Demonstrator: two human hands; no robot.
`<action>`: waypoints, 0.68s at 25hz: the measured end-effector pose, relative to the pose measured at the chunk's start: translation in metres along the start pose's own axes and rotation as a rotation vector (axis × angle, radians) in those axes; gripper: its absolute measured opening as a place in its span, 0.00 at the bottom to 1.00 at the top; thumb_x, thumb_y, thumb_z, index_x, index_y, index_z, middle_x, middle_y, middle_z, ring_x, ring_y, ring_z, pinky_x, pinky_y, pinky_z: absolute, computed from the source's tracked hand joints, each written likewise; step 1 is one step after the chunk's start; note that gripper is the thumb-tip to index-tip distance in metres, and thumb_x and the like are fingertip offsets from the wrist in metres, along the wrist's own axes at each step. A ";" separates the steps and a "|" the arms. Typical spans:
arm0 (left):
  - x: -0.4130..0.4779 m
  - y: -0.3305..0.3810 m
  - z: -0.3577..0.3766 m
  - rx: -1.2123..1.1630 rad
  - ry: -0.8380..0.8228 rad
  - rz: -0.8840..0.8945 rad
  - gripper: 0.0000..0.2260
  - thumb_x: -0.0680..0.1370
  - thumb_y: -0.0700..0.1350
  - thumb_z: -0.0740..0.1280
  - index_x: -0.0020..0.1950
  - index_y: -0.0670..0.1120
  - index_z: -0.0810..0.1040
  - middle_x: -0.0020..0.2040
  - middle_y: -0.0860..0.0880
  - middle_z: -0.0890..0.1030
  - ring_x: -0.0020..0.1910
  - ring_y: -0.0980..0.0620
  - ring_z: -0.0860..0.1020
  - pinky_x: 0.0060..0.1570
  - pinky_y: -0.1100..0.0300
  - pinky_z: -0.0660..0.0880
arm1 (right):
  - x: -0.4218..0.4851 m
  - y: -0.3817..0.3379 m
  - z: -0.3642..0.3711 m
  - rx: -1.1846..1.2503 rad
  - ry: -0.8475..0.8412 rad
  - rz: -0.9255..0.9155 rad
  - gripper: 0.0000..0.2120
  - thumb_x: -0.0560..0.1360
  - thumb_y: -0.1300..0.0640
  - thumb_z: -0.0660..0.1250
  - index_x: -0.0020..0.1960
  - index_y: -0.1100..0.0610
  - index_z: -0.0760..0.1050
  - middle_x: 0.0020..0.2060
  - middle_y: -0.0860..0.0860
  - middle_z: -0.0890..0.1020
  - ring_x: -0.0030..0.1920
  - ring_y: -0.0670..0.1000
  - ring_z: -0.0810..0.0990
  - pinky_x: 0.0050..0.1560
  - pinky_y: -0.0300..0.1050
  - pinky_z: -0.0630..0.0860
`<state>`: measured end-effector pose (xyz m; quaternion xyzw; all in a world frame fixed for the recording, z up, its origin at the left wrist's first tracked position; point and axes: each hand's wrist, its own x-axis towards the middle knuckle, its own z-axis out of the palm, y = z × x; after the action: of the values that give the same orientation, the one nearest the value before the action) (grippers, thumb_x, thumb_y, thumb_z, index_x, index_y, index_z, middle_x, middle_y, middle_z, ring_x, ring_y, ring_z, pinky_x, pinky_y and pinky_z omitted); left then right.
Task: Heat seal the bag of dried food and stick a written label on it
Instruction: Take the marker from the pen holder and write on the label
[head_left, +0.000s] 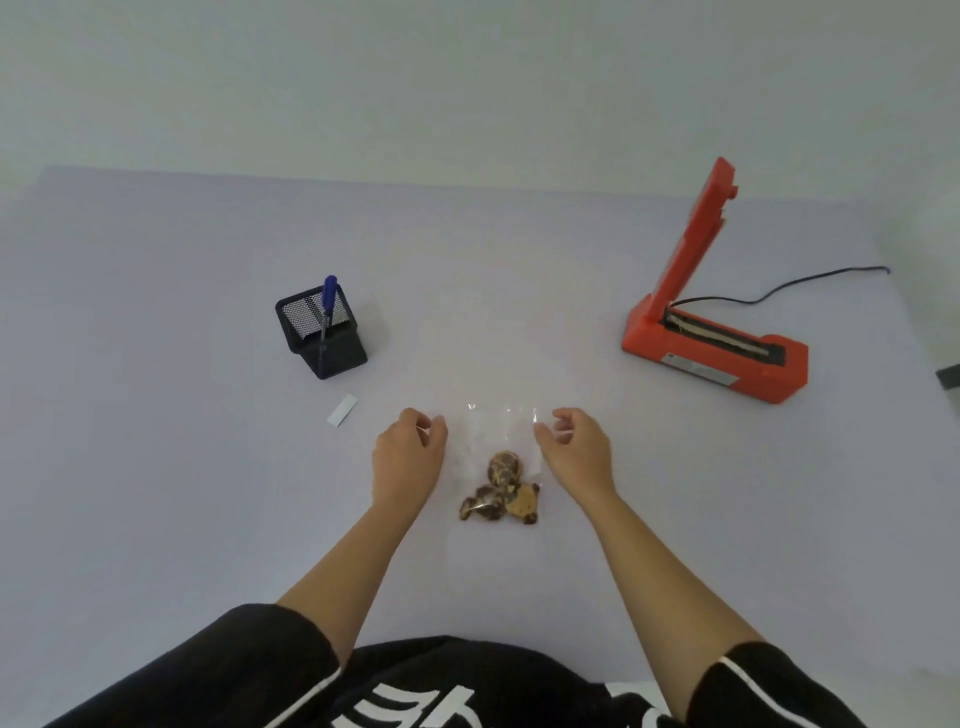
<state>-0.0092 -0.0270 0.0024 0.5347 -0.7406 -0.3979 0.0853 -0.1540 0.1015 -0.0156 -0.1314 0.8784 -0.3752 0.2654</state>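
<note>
Though apart, label (342, 417) near pen holder (322, 332).

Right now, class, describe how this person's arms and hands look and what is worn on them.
The left hand and right hand are bare: no gloves, rings or watch show. The left sleeve and right sleeve are short and black, ending near the elbows; the right one carries a thin white stripe.

Pale table (156, 467) is carrying: mesh pen holder (322, 332) at left, white label slip (343, 417) lying near it, clear bag (498, 434) of dried food, apparently flat, centre; orange heat sealer (711, 353) standing right.
</note>
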 end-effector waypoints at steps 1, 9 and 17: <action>0.001 0.004 -0.013 -0.041 0.077 0.036 0.10 0.79 0.48 0.61 0.48 0.42 0.76 0.38 0.48 0.78 0.39 0.47 0.77 0.43 0.54 0.74 | 0.004 -0.011 -0.004 0.000 0.058 -0.056 0.14 0.73 0.55 0.68 0.57 0.58 0.74 0.48 0.53 0.78 0.45 0.50 0.77 0.46 0.38 0.71; 0.054 -0.002 -0.098 -0.260 0.414 -0.019 0.09 0.79 0.44 0.58 0.55 0.42 0.74 0.51 0.46 0.78 0.50 0.47 0.77 0.47 0.57 0.72 | 0.042 -0.158 0.047 0.002 -0.100 -0.460 0.09 0.76 0.61 0.62 0.54 0.58 0.78 0.51 0.54 0.82 0.46 0.47 0.78 0.47 0.25 0.70; 0.103 -0.013 -0.115 -0.207 0.132 -0.146 0.11 0.81 0.41 0.51 0.54 0.40 0.72 0.43 0.43 0.78 0.42 0.40 0.74 0.37 0.55 0.67 | 0.062 -0.230 0.133 -0.203 -0.385 -0.600 0.22 0.75 0.53 0.66 0.68 0.57 0.70 0.65 0.54 0.75 0.66 0.53 0.72 0.66 0.44 0.65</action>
<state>0.0213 -0.1748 0.0398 0.6005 -0.6475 -0.4414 0.1593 -0.1233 -0.1606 0.0522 -0.4769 0.7675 -0.3155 0.2898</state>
